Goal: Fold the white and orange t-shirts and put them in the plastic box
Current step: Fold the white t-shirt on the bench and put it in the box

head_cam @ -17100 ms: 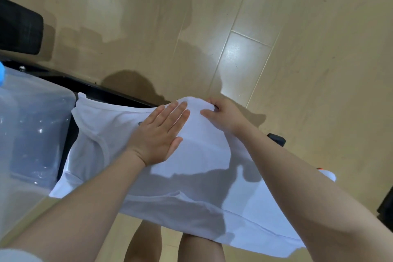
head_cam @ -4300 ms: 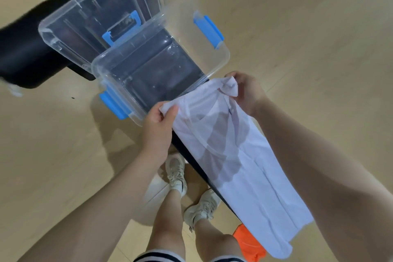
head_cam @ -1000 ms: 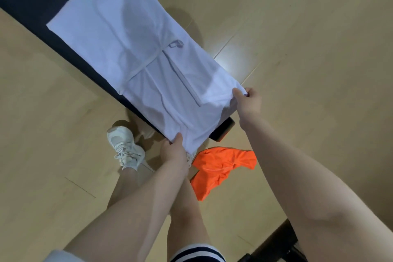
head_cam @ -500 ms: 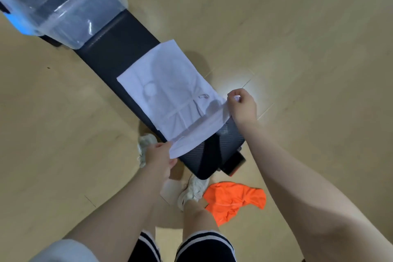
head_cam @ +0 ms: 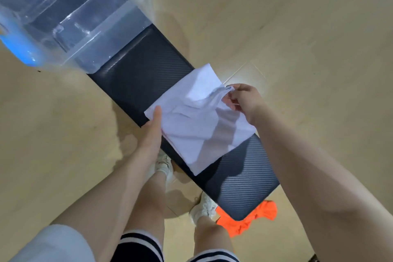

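Observation:
The white t-shirt (head_cam: 195, 121) lies folded into a small rectangle on the black padded bench (head_cam: 138, 70). My left hand (head_cam: 152, 130) grips its left edge with the thumb on top. My right hand (head_cam: 244, 100) pinches the far right corner and lifts it off the bench. The clear plastic box (head_cam: 70, 10) with blue handles stands open on the far end of the bench, apart from the shirt. The orange t-shirt (head_cam: 248, 219) lies crumpled on the floor beside the bench's near end.
The wooden floor (head_cam: 297, 27) surrounds the bench on all sides. My legs and white sneakers (head_cam: 204, 208) stand against the bench's left side, close to the orange t-shirt.
The white t-shirt has been folded over once more and is now about half as long. My right hand has lifted its far corner; my left hand has shifted up along the left edge.

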Demonstrator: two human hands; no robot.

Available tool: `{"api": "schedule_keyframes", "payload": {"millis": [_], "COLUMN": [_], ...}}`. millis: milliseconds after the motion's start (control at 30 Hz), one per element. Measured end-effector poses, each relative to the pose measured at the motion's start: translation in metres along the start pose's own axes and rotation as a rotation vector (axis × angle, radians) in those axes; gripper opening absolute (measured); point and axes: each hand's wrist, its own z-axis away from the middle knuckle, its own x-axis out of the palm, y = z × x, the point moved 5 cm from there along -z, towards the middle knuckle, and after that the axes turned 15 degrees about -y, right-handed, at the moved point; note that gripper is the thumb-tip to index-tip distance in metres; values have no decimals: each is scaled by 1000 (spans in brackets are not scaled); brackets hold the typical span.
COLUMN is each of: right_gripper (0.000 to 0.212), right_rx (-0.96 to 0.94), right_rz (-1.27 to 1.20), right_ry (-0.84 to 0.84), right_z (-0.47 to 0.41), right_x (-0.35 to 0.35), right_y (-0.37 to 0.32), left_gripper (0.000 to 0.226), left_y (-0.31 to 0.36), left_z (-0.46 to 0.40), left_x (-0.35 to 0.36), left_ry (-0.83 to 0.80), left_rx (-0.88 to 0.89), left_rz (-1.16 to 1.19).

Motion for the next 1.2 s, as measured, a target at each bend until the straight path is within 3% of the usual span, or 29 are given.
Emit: {"api": "schedule_keyframes", "payload": {"millis": [100,167,233,333,433,533,600,700,833,1033,1133,1200], "right_gripper": [24,18,12,23,27,29,27,27,28,19,7,21], "right_rx": [11,-21,-55,-84,-67,-34,-17,19,1,-37,-86,-155], "right_rz": [390,545,533,258,22,131,169,167,167,175,273,528], "right_ry": [117,201,195,128,94,89,81,48,31,-39,36,192], "right_z": [-28,-38,-39,-39,-49,-60,-68,-73,-68,-60,-67,-64], "right_x": [-1,-2,2,5,3,16,26,34,35,69,92,102], "right_y": [1,-5,-13,-22,-22,-24,-23,-21,-24,-43,-53,-57], "left_gripper": [53,46,30,15,36,32,9,29,14,12,19,30], "left_y": [9,13,18,22,21,21,24,26,28,27,35,42], "left_z": [-19,-25,-31,-29,-28,-36,-37,-40,-38,-27,-30,-31], "left_x": [-5,-5,-10,-21,-38,-50,-53,-49,-48,-105,-118,-116], "left_ry": [-71,-69,-46,-95,-82,24,106,129,114,162,232,321], "left_rx": [135,173,227,325,365,411,419,370,382,324,275,324], "left_rz": [-584,-721,-657,-386,-387,-562,-585,-590,-756,-713,-748,-851]}}
